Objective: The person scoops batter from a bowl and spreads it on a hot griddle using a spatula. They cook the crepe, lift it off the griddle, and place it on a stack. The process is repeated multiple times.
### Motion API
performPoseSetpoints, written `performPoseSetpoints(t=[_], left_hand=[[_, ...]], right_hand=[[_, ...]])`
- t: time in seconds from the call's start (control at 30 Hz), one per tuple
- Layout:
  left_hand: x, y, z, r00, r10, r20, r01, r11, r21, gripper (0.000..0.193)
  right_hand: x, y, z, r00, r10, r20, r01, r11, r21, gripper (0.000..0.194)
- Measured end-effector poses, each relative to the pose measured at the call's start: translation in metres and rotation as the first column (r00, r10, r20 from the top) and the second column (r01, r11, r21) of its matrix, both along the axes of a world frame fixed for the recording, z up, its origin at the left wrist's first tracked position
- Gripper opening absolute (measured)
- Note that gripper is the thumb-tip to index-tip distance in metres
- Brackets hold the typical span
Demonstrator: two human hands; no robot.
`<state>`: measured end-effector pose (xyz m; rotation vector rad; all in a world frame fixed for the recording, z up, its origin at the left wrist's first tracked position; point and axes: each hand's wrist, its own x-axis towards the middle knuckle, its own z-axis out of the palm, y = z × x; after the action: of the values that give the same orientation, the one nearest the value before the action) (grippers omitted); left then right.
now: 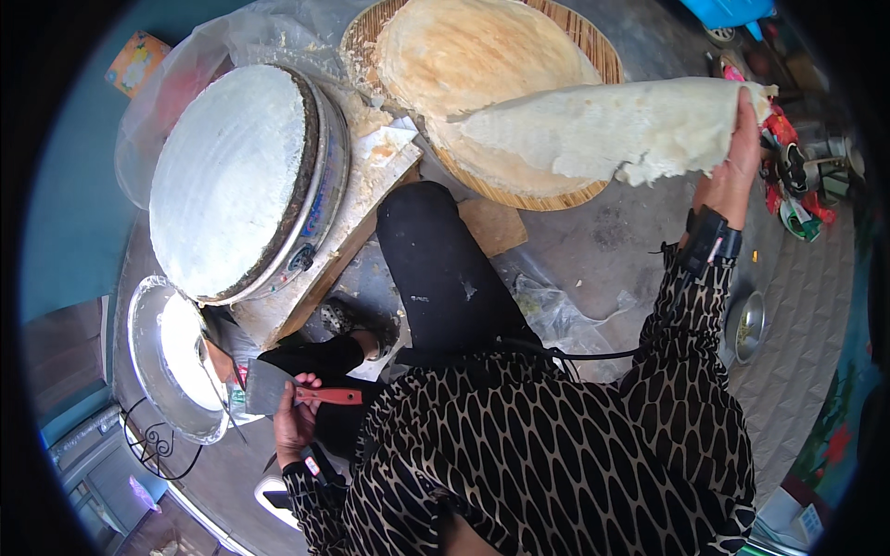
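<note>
In my left hand (295,420), low on the left, is a putty knife (271,389) with a wide metal blade and a red handle. My right hand (737,167), stretched out at the upper right, grips the edge of a thin, pale flatbread sheet (612,125). That sheet is lifted and folded, with a ragged lower edge, and its left end lies over a stack of thin browned flatbreads (480,52). The stack rests on a round slatted mat (605,42). Left of my knee stands a round electric griddle (229,181), its top covered by a whitish layer.
A wooden board with crumbs (341,257) supports the griddle. Below it, a large metal basin (156,361) holds a white liquid with a stick-like tool across it. Plastic film (556,313) lies on the floor, and a small metal bowl (747,326) sits at the right.
</note>
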<state>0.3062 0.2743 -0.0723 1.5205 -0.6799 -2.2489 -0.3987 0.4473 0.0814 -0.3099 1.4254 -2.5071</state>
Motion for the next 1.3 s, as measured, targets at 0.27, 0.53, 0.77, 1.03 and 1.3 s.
performPoseSetpoints(t=[0.27,0.53,0.77,1.03,1.3], left_hand=[[-0.009,-0.010,-0.007,1.000,0.022,-0.021,-0.021,0.999,0.047,0.038],[-0.018,-0.010,-0.001,0.998,0.047,0.046,-0.052,0.994,0.092,0.039],[-0.015,-0.009,-0.001,0.994,0.051,0.097,-0.059,0.995,0.081,0.039],[-0.008,-0.015,-0.005,0.999,-0.009,0.033,0.005,0.994,0.113,0.039],[-0.009,-0.016,-0.012,0.999,-0.042,0.013,0.040,0.993,0.113,0.040]], right_hand=[[-0.055,-0.029,0.009,0.998,0.016,-0.056,-0.003,0.975,0.224,0.041],[-0.147,-0.211,-0.111,0.894,0.426,0.143,-0.429,0.903,-0.007,0.004],[-0.101,-0.182,-0.168,0.819,0.493,0.293,-0.573,0.677,0.462,0.039],[-0.031,0.047,-0.284,0.859,-0.181,0.478,-0.291,0.596,0.749,0.019],[0.020,0.048,-0.330,0.846,-0.262,0.465,-0.171,0.692,0.701,0.025]])
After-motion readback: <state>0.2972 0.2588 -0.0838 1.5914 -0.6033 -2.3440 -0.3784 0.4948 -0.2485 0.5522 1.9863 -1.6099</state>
